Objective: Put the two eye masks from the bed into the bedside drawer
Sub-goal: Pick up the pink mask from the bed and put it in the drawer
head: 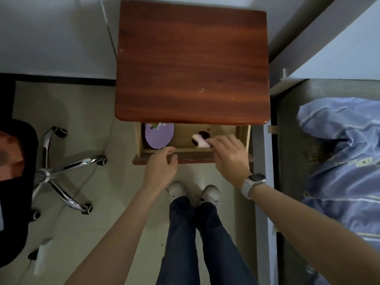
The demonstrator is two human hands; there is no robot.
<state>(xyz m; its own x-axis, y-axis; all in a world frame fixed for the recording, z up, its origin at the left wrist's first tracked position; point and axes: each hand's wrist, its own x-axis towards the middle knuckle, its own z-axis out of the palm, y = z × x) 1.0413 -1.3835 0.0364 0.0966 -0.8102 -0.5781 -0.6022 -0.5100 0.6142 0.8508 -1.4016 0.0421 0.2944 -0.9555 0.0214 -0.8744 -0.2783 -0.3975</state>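
The bedside drawer [243,138] stands pulled out under the red-brown wooden nightstand top [192,62]. A purple eye mask [159,136] lies in the drawer's left part. My right hand [230,156], with a watch on its wrist, reaches over the drawer's right part and pinches a pink and black eye mask [199,140] at its fingertips, just above the drawer floor. My left hand [162,165] rests curled on the drawer's front edge [193,158], gripping it near the left.
A bed with a blue quilt [341,161] lies to the right, past a grey bed frame rail [262,202]. An office chair with a chrome star base [61,175] stands at the left. My legs and white shoes are on the tiled floor in front of the nightstand.
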